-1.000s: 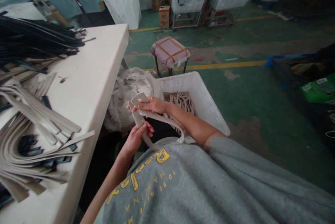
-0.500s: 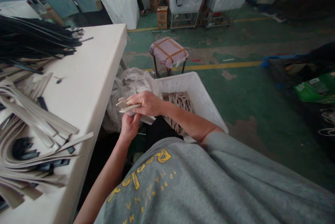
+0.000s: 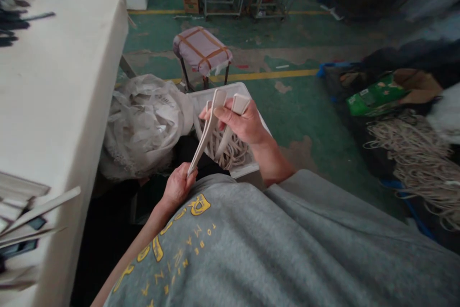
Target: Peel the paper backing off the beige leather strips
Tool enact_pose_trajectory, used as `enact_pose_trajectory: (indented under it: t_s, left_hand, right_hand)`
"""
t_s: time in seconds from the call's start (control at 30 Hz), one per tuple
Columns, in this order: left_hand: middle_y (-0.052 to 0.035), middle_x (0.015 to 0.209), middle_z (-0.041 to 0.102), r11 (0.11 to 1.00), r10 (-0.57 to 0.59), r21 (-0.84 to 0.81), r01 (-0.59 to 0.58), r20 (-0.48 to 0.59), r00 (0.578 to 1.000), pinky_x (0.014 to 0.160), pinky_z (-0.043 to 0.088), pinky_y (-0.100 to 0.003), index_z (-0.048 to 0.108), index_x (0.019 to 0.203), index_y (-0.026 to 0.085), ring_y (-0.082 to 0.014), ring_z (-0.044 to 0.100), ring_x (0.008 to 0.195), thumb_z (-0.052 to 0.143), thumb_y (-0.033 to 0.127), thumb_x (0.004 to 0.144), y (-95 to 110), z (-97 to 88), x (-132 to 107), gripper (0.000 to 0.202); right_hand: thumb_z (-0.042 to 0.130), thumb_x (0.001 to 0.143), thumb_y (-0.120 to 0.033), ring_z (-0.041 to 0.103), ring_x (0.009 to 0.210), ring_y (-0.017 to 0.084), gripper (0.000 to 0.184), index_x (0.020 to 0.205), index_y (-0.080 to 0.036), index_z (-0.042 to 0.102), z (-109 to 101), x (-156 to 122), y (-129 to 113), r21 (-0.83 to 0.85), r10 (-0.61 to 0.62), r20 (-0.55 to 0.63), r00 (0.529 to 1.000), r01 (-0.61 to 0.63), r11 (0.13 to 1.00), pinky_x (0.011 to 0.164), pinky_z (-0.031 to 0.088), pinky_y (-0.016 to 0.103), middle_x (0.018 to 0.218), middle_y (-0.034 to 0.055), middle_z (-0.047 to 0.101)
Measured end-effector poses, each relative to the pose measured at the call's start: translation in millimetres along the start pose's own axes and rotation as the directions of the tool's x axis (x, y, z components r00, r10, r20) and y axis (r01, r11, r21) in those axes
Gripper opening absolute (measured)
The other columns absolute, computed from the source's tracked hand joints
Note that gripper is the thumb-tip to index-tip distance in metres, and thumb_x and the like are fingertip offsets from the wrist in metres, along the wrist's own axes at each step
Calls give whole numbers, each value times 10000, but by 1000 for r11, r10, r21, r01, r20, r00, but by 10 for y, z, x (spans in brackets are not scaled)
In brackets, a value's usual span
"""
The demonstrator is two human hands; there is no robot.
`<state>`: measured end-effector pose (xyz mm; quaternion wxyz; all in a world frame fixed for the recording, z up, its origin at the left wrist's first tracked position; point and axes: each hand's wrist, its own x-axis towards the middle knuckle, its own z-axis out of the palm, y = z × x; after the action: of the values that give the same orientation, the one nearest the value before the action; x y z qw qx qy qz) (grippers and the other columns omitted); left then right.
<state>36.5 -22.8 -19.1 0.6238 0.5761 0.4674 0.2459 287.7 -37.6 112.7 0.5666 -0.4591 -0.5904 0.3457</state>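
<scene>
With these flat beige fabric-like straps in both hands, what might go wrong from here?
The beige straps run from the left hand to the right hand; a loose pinch might let one slip. It could then drop into the nearby white plastic bin and mix with the thin beige strips inside.

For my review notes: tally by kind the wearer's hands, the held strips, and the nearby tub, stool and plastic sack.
Left hand and right hand: 2
White tub: 1
Padded stool: 1
Plastic sack: 1
Held pale strips: overlapping, no sure count
Total, strips aside: 5
</scene>
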Motion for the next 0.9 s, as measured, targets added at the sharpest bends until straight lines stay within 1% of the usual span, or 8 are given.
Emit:
enact_pose_trajectory:
  t_s: [0.1, 0.27, 0.5, 0.57, 0.63, 0.7, 0.77, 0.9]
  left_hand:
    - [-63, 943, 722, 973, 139, 179, -142, 30, 990, 927, 497, -342, 754, 986, 250, -270, 626, 937, 780, 327, 749, -60, -50, 19, 251]
    - [-81, 1107, 716, 995, 52, 96, -39, -138, 989, 902, 507, -343, 697, 1111, 242, -248, 647, 938, 765, 333, 782, -188, -133, 52, 348]
    - [-85, 1176, 709, 990, 1, 142, 16, -119, 993, 788, 509, -313, 653, 1202, 230, -208, 665, 883, 770, 326, 788, -482, -247, 49, 440]
    - [-85, 1174, 712, 990, -6, 138, 26, -144, 990, 778, 504, -306, 656, 1205, 228, -197, 661, 858, 777, 316, 783, -522, -273, 40, 448]
    - [-81, 1133, 721, 994, -26, 96, 45, -183, 983, 765, 498, -292, 671, 1181, 217, -183, 655, 823, 800, 280, 760, -520, -278, 27, 444]
    - [-82, 1094, 728, 998, -55, 19, 60, -205, 977, 764, 500, -283, 686, 1151, 205, -175, 662, 814, 811, 249, 749, -462, -260, 11, 424]
    - [-92, 1103, 731, 995, -69, -85, 53, -189, 980, 784, 514, -290, 693, 1151, 203, -185, 683, 860, 802, 249, 766, -339, -228, -6, 402]
    - [-106, 1205, 722, 963, 33, -263, -66, -128, 991, 887, 527, -316, 724, 1181, 229, -226, 691, 1022, 828, 226, 750, 60, -161, -76, 444]
  right_hand:
    - [551, 956, -623, 685, 881, 150, 514, 981, -148, 746, -302, -83, -62, -88, 17, -102, 995, -26, 996, 581, 513, 176, 1006, 74, 729]
    - [526, 953, -650, 685, 911, 154, 536, 984, -165, 753, -586, -118, 90, -200, -6, -245, 969, -44, 979, 584, 528, 183, 1060, 75, 736]
    - [562, 937, -627, 674, 1074, 212, 514, 1077, -176, 763, -702, -137, 781, -370, 164, -136, 977, -204, 907, 677, 576, 235, 1282, 110, 700]
    - [525, 945, -647, 671, 1095, 225, 573, 1183, -167, 729, -703, -184, 869, -368, 226, -156, 961, -269, 890, 650, 575, 231, 1320, 122, 683]
    - [452, 965, -674, 695, 1002, 216, 639, 1232, -146, 692, -676, -219, 873, -294, 302, -159, 940, -337, 894, 568, 555, 212, 1207, 136, 730]
    - [453, 954, -697, 704, 855, 197, 658, 1153, -120, 698, -598, -220, 837, -208, 409, -55, 911, -412, 887, 500, 527, 195, 999, 135, 769]
    - [519, 927, -694, 690, 745, 176, 622, 1037, -111, 705, -435, -188, 808, -155, 504, 160, 848, -483, 862, 474, 517, 188, 837, 118, 760]
    - [535, 952, -627, 663, 658, 142, 541, 990, -113, 699, 203, -104, 802, -102, 477, 639, 604, -548, 830, 480, 527, 188, 751, 80, 734]
